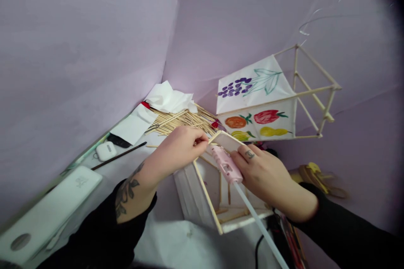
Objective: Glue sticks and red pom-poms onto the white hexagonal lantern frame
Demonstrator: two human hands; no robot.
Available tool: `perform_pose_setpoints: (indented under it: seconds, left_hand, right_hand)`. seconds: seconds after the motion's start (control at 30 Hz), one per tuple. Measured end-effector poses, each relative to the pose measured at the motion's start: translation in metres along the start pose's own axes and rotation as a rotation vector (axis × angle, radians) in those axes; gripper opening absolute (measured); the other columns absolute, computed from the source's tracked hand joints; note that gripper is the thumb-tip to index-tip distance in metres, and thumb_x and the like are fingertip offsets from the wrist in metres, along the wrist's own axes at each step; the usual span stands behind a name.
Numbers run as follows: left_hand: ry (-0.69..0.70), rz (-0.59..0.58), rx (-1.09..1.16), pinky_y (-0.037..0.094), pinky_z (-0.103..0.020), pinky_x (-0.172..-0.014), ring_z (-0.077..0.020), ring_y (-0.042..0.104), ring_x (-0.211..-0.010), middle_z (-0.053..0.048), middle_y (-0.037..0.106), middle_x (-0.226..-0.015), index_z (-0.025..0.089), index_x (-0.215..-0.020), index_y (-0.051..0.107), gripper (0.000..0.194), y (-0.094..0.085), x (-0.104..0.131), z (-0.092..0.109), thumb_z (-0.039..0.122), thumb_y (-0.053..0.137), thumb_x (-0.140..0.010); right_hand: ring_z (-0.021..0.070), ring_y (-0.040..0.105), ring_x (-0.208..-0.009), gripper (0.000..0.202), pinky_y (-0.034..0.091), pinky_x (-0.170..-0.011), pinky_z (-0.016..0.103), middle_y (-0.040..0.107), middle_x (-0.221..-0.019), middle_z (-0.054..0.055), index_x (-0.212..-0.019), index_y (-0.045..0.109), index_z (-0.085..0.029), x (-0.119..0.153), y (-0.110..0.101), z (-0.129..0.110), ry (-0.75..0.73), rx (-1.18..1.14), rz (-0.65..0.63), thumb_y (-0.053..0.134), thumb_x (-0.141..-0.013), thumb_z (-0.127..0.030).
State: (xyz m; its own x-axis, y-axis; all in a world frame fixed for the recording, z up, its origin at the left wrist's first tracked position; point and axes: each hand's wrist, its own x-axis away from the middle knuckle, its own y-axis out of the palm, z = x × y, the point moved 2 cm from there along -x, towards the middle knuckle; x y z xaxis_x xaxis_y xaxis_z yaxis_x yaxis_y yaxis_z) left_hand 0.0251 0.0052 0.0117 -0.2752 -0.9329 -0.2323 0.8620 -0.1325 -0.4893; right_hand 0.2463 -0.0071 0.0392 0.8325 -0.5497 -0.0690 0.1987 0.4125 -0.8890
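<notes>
My right hand (257, 166) is closed round a pink glue gun (226, 164), with a long whitish glue stick (259, 222) coming out of its back end. The gun's front points at the upper corner of a wooden stick frame (206, 195) with white paper sides. At that same corner my left hand (187, 143) pinches with thumb and finger; what lies between the fingertips is too small to tell.
A paper lantern with painted fruit (261, 105) stands at the back right. Thin wooden sticks (186, 119) and white paper (170, 97) lie behind my left hand. To the left are a white earphone case (106, 151), a dark thin stick (120, 156) and a long white box (53, 212).
</notes>
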Motion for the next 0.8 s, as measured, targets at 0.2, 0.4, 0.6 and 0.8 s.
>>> perform_pose_setpoints:
  seconds: [0.2,0.4,0.6,0.8]
  left_hand:
    - [-0.015,-0.007,0.005,0.037,-0.024,-0.062,-0.0115,0.056,-0.064,0.001,0.069,-0.072,0.017,-0.077,0.072,0.018,0.0002,-0.0001,-0.0004,0.014,0.057,-0.085]
    - [-0.01,-0.003,0.002,0.036,-0.024,-0.061,-0.0115,0.055,-0.063,0.001,0.067,-0.07,0.017,-0.074,0.071,0.019,-0.0005,-0.0014,0.0007,0.014,0.056,-0.085]
    - [-0.013,-0.007,-0.003,0.037,-0.024,-0.062,-0.0111,0.055,-0.064,0.001,0.068,-0.072,0.016,-0.075,0.071,0.019,-0.0011,-0.0004,0.0024,0.012,0.056,-0.085]
    - [-0.011,-0.005,-0.002,0.038,-0.024,-0.062,-0.0122,0.057,-0.066,0.0,0.07,-0.075,0.017,-0.077,0.073,0.019,-0.0005,-0.0016,0.0003,0.012,0.057,-0.085]
  right_hand:
    - [0.0253,0.056,-0.078,0.015,0.045,-0.072,0.036,0.063,-0.084,0.009,-0.087,0.071,-0.016,0.0022,0.0034,-0.0029,-0.013,-0.03,-0.036,0.062,-0.085,-0.004]
    - [0.0255,0.055,-0.076,0.015,0.045,-0.072,0.036,0.063,-0.08,0.009,-0.082,0.07,-0.016,0.0,0.0034,-0.0026,-0.001,-0.003,-0.013,0.062,-0.083,-0.003]
    - [0.0259,0.057,-0.077,0.013,0.045,-0.071,0.036,0.064,-0.082,0.009,-0.083,0.072,-0.015,-0.0021,0.004,-0.0039,0.008,0.001,-0.024,0.065,-0.082,-0.004]
    - [0.0246,0.057,-0.075,0.015,0.043,-0.068,0.034,0.065,-0.081,0.009,-0.078,0.069,-0.016,-0.0031,0.0034,-0.0062,0.027,0.015,-0.03,0.064,-0.08,-0.002]
